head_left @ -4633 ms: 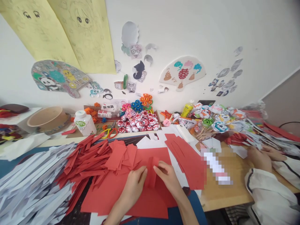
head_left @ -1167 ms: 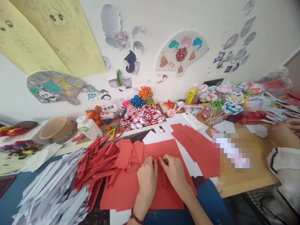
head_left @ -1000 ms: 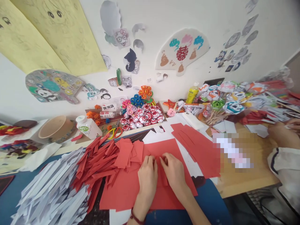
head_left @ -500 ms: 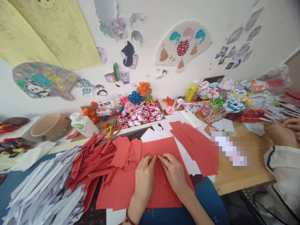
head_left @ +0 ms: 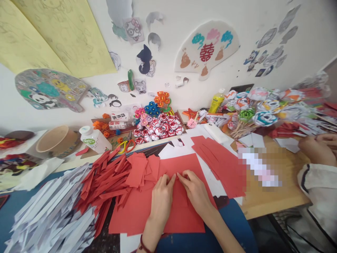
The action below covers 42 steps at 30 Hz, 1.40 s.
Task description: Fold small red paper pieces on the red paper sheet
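Note:
Both my hands meet over large red paper sheets (head_left: 131,218) lying in front of me. My left hand (head_left: 162,193) pinches the top of a small red paper piece (head_left: 181,196) between thumb and finger. On the same piece's upper edge, from the other side, my right hand (head_left: 196,191) is closed in a pinch, its fingertips almost touching the left ones. The piece lies on the sheets and blends with them in colour. Small red paper rectangles (head_left: 137,169) sit just left of my left hand, beside a heap of folded red strips (head_left: 105,179).
Folded white strips (head_left: 50,211) pile up at the left. Red sheets (head_left: 218,165) lie to the right over white paper. Behind are scissors (head_left: 126,146), a white bottle (head_left: 95,140) and red-and-white paper flowers (head_left: 160,128). A co-worker's hands (head_left: 318,147) are at the far right.
Both hands stay at the top of the small red paper piece, with only slight finger movement. The whole view has shifted a little.

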### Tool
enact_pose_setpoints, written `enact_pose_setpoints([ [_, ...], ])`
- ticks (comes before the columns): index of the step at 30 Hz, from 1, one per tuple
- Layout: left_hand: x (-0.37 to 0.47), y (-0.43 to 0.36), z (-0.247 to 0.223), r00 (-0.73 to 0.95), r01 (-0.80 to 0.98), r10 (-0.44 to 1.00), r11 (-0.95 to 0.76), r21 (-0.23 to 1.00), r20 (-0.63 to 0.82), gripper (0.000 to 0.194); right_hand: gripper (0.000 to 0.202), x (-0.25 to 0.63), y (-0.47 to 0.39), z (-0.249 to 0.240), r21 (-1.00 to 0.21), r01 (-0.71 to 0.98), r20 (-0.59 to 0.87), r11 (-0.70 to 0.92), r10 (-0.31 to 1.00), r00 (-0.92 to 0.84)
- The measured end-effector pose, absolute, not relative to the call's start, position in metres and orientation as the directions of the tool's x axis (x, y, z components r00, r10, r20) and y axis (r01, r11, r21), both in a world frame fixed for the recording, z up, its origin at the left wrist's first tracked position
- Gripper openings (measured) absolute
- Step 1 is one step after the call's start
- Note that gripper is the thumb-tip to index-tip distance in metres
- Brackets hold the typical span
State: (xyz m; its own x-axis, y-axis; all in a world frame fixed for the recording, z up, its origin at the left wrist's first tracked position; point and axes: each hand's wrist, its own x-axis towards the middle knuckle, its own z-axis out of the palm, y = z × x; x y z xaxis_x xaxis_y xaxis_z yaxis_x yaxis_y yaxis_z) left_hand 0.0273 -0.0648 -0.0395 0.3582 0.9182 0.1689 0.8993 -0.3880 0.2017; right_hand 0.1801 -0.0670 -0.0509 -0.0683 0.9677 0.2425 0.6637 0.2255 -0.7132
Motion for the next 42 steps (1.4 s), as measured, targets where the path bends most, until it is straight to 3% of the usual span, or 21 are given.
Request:
enact_pose_setpoints([
  [6, 0.022, -0.061, -0.037, 0.396, 0.893, 0.906, -0.418, 0.166, 0.147, 0.041, 0.034, 0.181, -0.066, -0.05, -0.724, 0.66, 0.217, 0.202, 0.974, -0.06],
  [15, 0.023, -0.061, -0.046, 0.463, 0.884, 0.875, -0.468, 0.001, 0.142, 0.048, 0.031, 0.178, -0.064, -0.043, -0.683, 0.705, 0.22, 0.193, 0.974, -0.054],
  [22, 0.019, -0.064, -0.051, 0.516, 0.854, 0.852, -0.505, -0.126, 0.082, 0.058, 0.032, 0.184, -0.064, -0.032, -0.488, 0.827, 0.197, 0.277, 0.959, -0.205],
  [28, 0.014, -0.062, -0.044, 0.564, 0.812, 0.826, -0.548, -0.203, 0.025, 0.061, 0.04, 0.189, -0.065, -0.029, -0.345, 0.905, 0.125, 0.251, 0.967, -0.221],
  [32, 0.01, -0.066, -0.044, 0.564, 0.808, 0.825, -0.544, -0.228, 0.032, 0.058, 0.049, 0.19, -0.066, -0.027, -0.331, 0.914, 0.086, 0.236, 0.972, -0.219],
  [42, 0.017, -0.074, -0.031, 0.482, 0.871, 0.867, -0.457, -0.179, 0.13, 0.053, 0.046, 0.195, -0.066, -0.02, -0.32, 0.91, 0.078, 0.264, 0.964, -0.253],
])
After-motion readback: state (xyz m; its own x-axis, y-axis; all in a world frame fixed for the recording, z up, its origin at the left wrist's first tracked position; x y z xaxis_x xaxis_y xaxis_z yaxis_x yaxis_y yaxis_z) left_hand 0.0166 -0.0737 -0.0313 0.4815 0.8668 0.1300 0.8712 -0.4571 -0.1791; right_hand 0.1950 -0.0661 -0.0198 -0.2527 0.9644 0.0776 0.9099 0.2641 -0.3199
